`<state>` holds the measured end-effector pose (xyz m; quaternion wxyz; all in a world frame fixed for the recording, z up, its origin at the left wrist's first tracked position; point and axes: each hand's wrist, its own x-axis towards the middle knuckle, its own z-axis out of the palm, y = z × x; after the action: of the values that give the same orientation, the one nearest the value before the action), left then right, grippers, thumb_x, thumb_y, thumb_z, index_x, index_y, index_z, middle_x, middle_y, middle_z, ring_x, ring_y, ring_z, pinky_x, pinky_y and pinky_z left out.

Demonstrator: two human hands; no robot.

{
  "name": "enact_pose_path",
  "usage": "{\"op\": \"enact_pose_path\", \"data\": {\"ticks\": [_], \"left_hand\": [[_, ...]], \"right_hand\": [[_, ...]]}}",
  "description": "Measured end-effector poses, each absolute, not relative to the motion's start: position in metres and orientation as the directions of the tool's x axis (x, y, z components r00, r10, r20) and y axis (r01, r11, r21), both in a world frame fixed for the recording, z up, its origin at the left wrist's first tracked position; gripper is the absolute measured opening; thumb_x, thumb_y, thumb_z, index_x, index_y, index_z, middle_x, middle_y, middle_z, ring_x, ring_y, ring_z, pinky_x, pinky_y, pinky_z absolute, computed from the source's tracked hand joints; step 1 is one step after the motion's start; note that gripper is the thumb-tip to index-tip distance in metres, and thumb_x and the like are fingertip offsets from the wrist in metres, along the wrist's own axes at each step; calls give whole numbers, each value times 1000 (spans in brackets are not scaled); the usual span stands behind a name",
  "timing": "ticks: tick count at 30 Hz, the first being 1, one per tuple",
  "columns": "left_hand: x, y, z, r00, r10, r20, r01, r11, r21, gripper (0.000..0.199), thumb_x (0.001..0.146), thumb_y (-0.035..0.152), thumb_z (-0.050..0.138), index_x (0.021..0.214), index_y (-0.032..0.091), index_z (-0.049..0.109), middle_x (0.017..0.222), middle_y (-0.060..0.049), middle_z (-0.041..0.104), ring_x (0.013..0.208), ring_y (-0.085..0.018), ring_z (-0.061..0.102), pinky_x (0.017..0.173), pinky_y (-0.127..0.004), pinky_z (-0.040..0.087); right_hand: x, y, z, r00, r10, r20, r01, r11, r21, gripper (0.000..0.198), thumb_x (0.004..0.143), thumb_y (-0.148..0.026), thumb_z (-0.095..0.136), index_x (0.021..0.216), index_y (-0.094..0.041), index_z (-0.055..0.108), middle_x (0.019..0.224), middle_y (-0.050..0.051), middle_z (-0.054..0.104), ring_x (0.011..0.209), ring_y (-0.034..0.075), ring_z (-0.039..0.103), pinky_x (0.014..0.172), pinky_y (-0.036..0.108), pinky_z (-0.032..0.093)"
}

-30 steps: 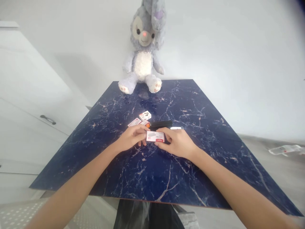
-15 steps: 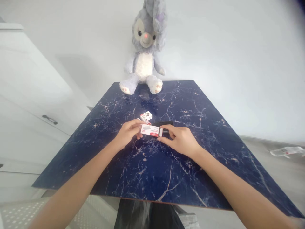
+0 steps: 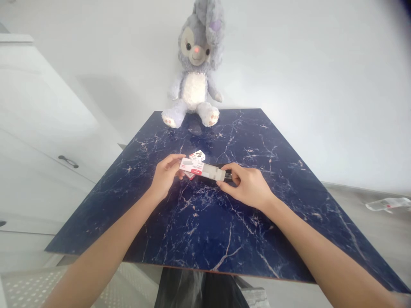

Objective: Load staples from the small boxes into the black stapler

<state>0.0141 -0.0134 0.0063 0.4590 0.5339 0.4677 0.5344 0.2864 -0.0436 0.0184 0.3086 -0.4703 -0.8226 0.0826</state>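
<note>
My left hand (image 3: 164, 174) grips the white-and-red sleeve of a small staple box (image 3: 192, 166) between thumb and fingers. Out of its right end sticks a pale inner tray (image 3: 212, 172), whose outer end is pinched by my right hand (image 3: 246, 183). The tray looks mostly bare inside, though its contents are hard to make out. Behind the tray and my right fingers lies a black stapler-like object (image 3: 228, 175), largely covered. A second small white box (image 3: 197, 155) stands just beyond the sleeve. Part of another red-and-white box (image 3: 190, 176) shows beneath it.
A grey plush rabbit (image 3: 195, 85) sits at the far edge of the blue marbled table (image 3: 205, 231), against the wall. On the left stands a white cabinet (image 3: 38, 128) with dark handles. Clear plastic packaging (image 3: 387, 204) lies on the floor at right.
The inner tray has slid well out of the staple box's sleeve. My left hand has shifted left and slightly away with the sleeve; my right hand has moved a little right with the tray's end.
</note>
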Motion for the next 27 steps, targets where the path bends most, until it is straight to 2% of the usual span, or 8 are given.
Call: {"op": "enact_pose_path", "data": {"ticks": [2, 5, 8, 11, 17, 21, 27], "left_hand": [[12, -12, 6, -25, 987, 158, 29, -157, 987, 22, 83, 30, 67, 103, 20, 72, 80, -3, 71, 56, -12, 57, 51, -25, 48], [13, -14, 6, 2, 977, 211, 96, -210, 973, 20, 84, 28, 65, 101, 20, 71, 79, -3, 72, 55, -12, 58, 51, -25, 49], [18, -20, 10, 53, 966, 255, 160, -260, 952, 19, 86, 29, 63, 100, 19, 71, 78, -3, 72, 54, -13, 59, 52, -26, 50], [22, -25, 13, 96, 957, 273, 180, -286, 941, 17, 88, 30, 61, 97, 19, 71, 80, -3, 73, 55, -14, 62, 54, -27, 51], [22, -20, 5, 72, 968, 239, 99, -246, 964, 14, 86, 29, 63, 95, 20, 68, 83, -3, 75, 58, -15, 64, 55, -28, 54], [25, -20, 1, 85, 972, 218, 48, -222, 974, 15, 86, 31, 64, 95, 20, 67, 85, -3, 74, 61, -16, 65, 56, -29, 55], [30, -23, 4, 103, 979, 176, 14, -178, 984, 15, 84, 31, 66, 94, 19, 68, 79, -3, 73, 58, -16, 64, 56, -30, 54]], "right_hand": [[287, -43, 19, -367, 815, 448, 717, 555, -422, 31, 85, -41, 67, 108, -20, 64, 59, -6, 54, 49, 10, 50, 52, 25, 40], [283, -45, 20, -356, 744, 566, 677, 622, -392, 37, 86, -40, 68, 115, -18, 63, 87, 5, 66, 73, 17, 62, 64, 30, 50], [277, -48, 19, -371, 647, 666, 642, 697, -319, 33, 88, -37, 67, 116, -18, 67, 113, 12, 64, 98, 24, 62, 82, 39, 55], [271, -50, 14, -416, 617, 668, 625, 727, -283, 20, 90, -32, 66, 106, -22, 73, 122, 12, 62, 103, 26, 60, 88, 43, 55], [269, -52, 6, -368, 582, 726, 605, 742, -289, 19, 92, -24, 64, 108, -23, 73, 125, 11, 62, 104, 26, 60, 88, 45, 56], [267, -54, 9, -404, 613, 679, 628, 726, -281, 23, 92, -25, 63, 114, -22, 71, 129, 12, 61, 110, 28, 59, 90, 47, 55], [265, -52, 10, -447, 618, 646, 602, 742, -293, 18, 93, -19, 60, 104, -23, 74, 122, 10, 65, 109, 27, 60, 93, 47, 54]]}}
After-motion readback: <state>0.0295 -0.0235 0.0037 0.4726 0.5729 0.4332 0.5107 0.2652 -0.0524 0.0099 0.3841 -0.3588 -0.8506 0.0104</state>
